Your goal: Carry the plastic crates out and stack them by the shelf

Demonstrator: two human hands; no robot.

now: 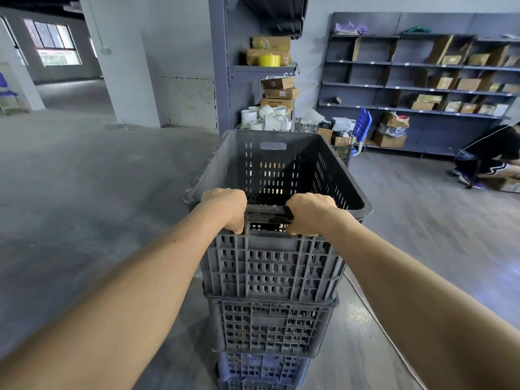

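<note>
Top crate (270,266) on two stacked crates (270,327), left hand (225,208) and right hand (308,213) clamped on its near rim.

Three plastic crates (270,271) in one stack, the lowest cut off by the frame edge. Two hands: left hand (225,208), right hand (309,213). Two grey shelf units: narrow shelf (222,66), long wall shelf (365,85). One yellow tape roll (269,60). Three cardboard boxes (280,93) piled beneath it. White rolls (266,118) too bunched to count. Two blue chairs (362,123). One crouching person (489,153).
</note>
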